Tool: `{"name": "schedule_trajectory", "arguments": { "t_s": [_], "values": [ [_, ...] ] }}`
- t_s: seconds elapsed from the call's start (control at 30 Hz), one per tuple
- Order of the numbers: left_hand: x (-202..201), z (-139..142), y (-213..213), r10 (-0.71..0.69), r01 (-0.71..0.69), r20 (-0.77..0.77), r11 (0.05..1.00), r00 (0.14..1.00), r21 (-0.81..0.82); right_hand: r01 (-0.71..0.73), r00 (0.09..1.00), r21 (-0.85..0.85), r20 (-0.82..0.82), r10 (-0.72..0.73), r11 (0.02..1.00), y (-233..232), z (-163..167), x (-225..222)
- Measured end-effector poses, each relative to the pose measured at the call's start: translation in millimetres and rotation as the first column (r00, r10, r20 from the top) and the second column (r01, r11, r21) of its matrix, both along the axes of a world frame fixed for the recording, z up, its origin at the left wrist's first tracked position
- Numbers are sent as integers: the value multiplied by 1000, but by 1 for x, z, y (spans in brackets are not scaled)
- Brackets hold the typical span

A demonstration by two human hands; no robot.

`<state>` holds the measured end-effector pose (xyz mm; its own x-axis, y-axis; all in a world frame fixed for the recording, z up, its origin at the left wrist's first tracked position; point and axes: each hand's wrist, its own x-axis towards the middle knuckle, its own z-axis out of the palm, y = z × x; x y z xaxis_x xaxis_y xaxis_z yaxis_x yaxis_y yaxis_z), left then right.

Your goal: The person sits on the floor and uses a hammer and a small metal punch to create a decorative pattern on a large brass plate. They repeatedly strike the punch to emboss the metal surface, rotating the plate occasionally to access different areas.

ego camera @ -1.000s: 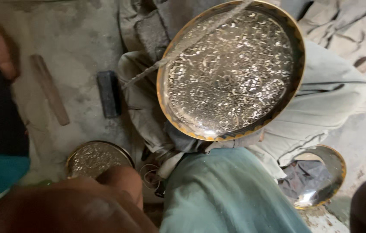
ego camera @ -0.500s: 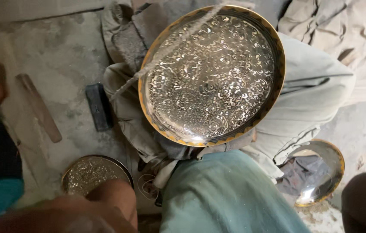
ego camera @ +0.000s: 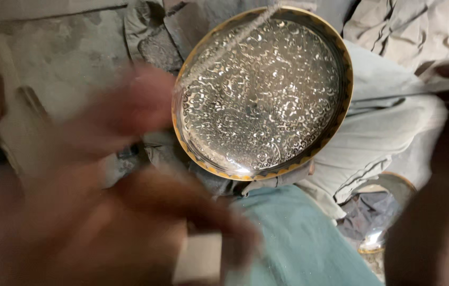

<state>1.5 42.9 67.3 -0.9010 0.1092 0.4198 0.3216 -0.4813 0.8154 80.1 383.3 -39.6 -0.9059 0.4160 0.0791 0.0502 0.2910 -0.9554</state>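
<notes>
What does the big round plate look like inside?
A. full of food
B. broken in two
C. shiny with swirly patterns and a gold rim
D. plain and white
C: the plate is whole and shiny, covered in swirly engraved patterns, with a gold-coloured edge all round, and there is no food on it.

Engraved tray (ego camera: 261, 95) blocks centre; floor (ego camera: 60, 58) left open.

Floor: bare grey concrete (ego camera: 70, 63), dusty and scuffed | Cover: crumpled grey-beige cloth (ego camera: 394, 32) heaped along the top and right | Front: a stretch of teal fabric (ego camera: 298, 243) | Light: dim and soft, no window or wall showing
</notes>
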Motion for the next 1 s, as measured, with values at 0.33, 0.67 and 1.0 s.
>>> {"name": "schedule_trajectory", "arguments": {
  "t_s": [0.33,0.67,1.0],
  "values": [
    [7,-117,35,90,83,324,872,942,-483,0,866,-646,382,323,763,-104,-60,-24],
    [-17,-154,68,28,-2,26,718,999,-696,-115,678,144,734,-28,983,-21,-17,14],
    [-21,-151,71,-72,-7,-63,596,995,-803,-182,982,593,154,112,784,21,42,5]
  ]
}}
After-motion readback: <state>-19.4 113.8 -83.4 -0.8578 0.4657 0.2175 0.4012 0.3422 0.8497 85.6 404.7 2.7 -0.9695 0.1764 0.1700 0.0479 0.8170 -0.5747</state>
